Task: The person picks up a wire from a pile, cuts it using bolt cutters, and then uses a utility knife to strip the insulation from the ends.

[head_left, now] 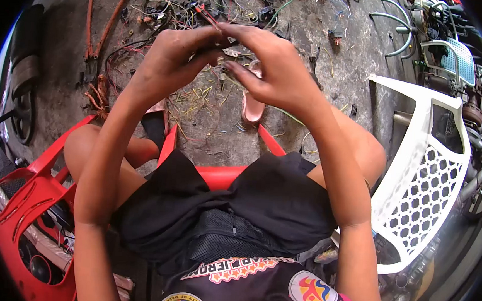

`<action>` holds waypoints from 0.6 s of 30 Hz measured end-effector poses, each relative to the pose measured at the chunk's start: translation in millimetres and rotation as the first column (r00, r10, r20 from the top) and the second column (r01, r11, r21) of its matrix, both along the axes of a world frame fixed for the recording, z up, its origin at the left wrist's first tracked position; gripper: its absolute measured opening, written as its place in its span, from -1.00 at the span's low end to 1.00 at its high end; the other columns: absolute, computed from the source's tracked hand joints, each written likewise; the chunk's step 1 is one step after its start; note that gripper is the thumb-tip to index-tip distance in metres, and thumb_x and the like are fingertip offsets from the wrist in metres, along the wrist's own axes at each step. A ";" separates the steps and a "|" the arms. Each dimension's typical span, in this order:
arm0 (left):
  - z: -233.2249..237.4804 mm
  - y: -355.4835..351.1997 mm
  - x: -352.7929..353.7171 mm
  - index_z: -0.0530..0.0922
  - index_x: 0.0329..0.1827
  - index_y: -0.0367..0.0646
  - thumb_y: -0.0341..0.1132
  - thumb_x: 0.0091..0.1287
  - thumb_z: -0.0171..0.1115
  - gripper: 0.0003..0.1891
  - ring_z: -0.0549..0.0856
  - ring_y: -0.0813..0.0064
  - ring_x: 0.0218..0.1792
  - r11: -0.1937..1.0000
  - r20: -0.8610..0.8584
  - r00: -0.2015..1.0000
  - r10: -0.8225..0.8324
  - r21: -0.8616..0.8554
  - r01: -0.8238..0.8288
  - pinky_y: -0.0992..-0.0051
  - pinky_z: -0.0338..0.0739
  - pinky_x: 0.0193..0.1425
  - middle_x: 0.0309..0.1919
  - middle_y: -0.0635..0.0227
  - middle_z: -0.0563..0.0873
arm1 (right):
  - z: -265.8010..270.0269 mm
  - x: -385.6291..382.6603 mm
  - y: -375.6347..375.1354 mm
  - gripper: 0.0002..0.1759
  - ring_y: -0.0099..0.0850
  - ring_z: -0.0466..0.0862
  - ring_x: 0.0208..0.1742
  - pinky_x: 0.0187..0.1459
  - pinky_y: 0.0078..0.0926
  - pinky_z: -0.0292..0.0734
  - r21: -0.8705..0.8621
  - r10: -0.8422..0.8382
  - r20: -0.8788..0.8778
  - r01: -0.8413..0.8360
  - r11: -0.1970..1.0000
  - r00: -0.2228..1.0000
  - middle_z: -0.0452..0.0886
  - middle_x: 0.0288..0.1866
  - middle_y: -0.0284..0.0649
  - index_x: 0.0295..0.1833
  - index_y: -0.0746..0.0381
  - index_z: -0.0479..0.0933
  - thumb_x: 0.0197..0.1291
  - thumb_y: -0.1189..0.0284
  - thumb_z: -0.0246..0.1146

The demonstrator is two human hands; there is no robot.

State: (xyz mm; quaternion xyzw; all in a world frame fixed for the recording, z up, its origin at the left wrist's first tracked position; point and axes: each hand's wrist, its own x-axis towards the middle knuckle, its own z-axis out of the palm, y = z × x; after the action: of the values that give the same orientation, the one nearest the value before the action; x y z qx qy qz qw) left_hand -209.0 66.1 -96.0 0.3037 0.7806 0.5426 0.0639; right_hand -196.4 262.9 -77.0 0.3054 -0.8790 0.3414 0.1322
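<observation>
2 hands raised together over lap, fingertips meeting. Left hand (pixel 172 62) and right hand (pixel 277 69) both narrow, pinched on thin red insulated wire (pixel 206 15); its short end pokes up-left from pinch. How far it runs inside grip: cannot tell.

Handling, judged: wire light, limp, kinks easily, slick insulation. Best held close to working end, thumb against forefinger.

Below: grey concrete floor (pixel 347 63) littered with coloured wire offcuts (pixel 191 99); long orange-handled cutters (pixel 102 23) well apart, far left. Person sits on red plastic chair (pixel 25 202); white lattice plastic chair (pixel 423 185) just beside, right.

The left hand (pixel 174 59) and right hand (pixel 277 69) hide most of the small thing (pixel 232 53) between them, too tiny to tell.
</observation>
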 end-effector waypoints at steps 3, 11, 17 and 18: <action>8.0 3.3 2.3 0.45 -0.12 -0.29 -0.50 0.14 0.33 -0.72 0.74 0.23 -0.22 0.999 -0.026 0.999 0.032 -0.034 -0.032 0.43 0.57 -0.23 -0.31 0.11 0.71 | 3.7 -0.2 0.8 -0.62 -0.05 0.65 -0.24 -0.23 -0.23 0.54 -0.060 0.087 0.279 -0.074 0.996 0.956 0.64 -0.33 -0.01 -0.03 0.27 0.59 0.03 0.33 0.35; 5.5 -6.8 9.5 0.43 -0.49 -0.31 -0.35 0.25 0.29 -0.73 0.24 0.46 -0.68 0.982 0.055 0.983 -0.172 -0.069 0.176 0.39 0.15 -0.57 -0.71 0.29 0.32 | 3.8 8.5 23.6 -0.83 -0.38 0.63 -0.38 -0.30 -0.48 0.48 -0.182 0.339 0.510 -0.286 0.941 0.791 0.64 -0.44 -0.18 -0.21 0.29 0.62 0.17 0.40 0.31; 14.3 -11.7 23.3 0.32 -0.72 -0.25 -0.34 0.29 0.28 -0.56 0.15 0.71 -0.71 0.981 0.187 0.972 -0.144 -0.101 0.164 0.49 -0.01 -0.64 -0.81 0.48 0.19 | -4.7 2.4 30.8 -0.80 -0.43 0.59 -0.33 -0.24 -0.48 0.45 -0.382 0.512 0.620 -0.342 0.859 0.594 0.62 -0.40 -0.25 -0.29 0.34 0.59 0.21 0.39 0.27; 17.0 -15.7 22.7 0.32 -0.72 -0.25 -0.34 0.29 0.28 -0.56 0.15 0.71 -0.71 0.980 0.190 0.970 -0.149 -0.102 0.170 0.49 -0.01 -0.64 -0.81 0.48 0.19 | -6.5 2.1 33.2 -0.80 -0.48 0.59 -0.31 -0.23 -0.51 0.45 -0.413 0.515 0.684 -0.307 0.857 0.517 0.62 -0.39 -0.27 -0.29 0.35 0.58 0.22 0.40 0.26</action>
State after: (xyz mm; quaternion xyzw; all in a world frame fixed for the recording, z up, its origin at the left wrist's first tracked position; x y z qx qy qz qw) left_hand -186.3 50.3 -79.0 0.3104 0.7751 0.5142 0.1961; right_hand -194.3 296.1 -83.5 0.3102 -0.7011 0.5634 -0.3080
